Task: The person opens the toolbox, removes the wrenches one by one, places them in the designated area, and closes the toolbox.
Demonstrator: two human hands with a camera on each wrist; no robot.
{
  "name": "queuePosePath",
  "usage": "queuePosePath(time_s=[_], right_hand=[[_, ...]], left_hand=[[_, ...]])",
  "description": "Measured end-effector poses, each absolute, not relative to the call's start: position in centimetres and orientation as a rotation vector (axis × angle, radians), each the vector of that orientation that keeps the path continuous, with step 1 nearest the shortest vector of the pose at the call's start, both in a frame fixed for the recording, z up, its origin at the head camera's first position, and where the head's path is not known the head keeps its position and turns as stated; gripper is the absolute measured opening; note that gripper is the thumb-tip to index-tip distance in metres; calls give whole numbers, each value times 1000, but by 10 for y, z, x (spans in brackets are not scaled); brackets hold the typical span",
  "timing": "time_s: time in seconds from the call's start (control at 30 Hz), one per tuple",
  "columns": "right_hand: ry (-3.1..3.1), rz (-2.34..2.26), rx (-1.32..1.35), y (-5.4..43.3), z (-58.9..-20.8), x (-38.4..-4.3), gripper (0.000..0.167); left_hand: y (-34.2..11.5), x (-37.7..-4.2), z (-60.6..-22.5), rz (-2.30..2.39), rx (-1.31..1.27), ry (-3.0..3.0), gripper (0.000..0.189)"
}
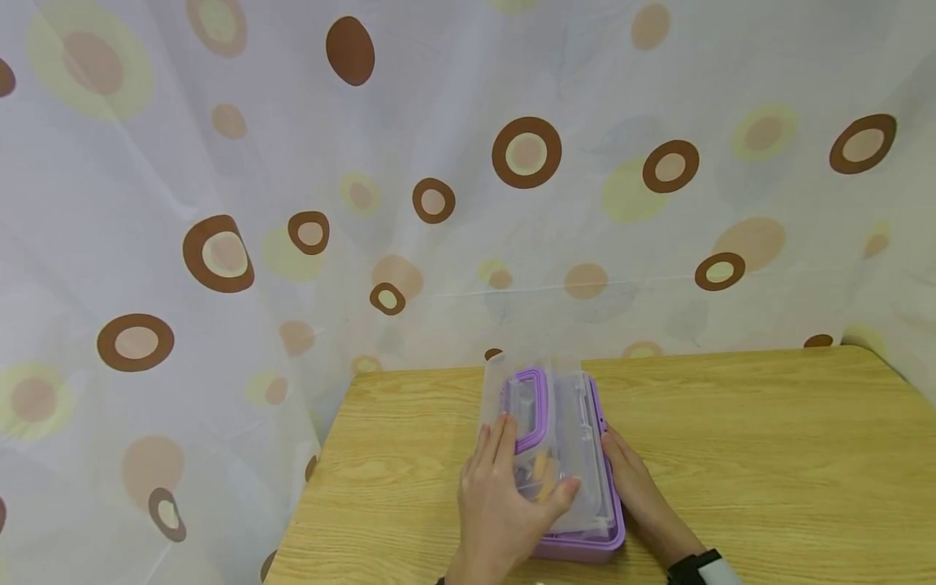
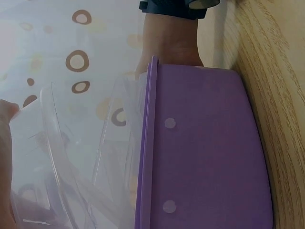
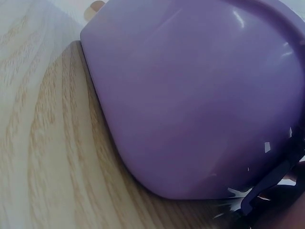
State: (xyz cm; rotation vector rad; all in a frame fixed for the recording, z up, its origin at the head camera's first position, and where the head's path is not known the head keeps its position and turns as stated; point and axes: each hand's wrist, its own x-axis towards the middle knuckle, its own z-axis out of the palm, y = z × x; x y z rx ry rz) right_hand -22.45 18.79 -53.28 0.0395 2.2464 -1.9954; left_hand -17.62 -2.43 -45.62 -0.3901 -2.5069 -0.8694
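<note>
A purple storage box (image 1: 585,551) with a clear plastic lid (image 1: 574,487) stands on the table. The lid has a purple handle (image 1: 541,406) and is tilted up from the box on the left side, as the left wrist view shows. My left hand (image 1: 497,504) lies against the lid, its fingers extended beside the handle and its thumb spread to the right. My right hand (image 1: 643,491) rests against the box's right side with its fingers fairly straight. Yellowish pieces (image 1: 544,471) show through the plastic; their kind is unclear.
The wood-grain table (image 1: 768,463) extends on both sides of the box. Behind and to the left hangs a white curtain (image 1: 439,122) with brown, yellow and tan spots. A dark band (image 1: 695,566) is on the right wrist.
</note>
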Motion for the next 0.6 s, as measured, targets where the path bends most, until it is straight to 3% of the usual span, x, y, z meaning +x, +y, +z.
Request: queuePosePath(time_s=[0.6], right_hand=[[2247,-2014,38,188,-532,-224,65]], left_hand=[[-35,-178,-461,-983,-335,-2398,90]])
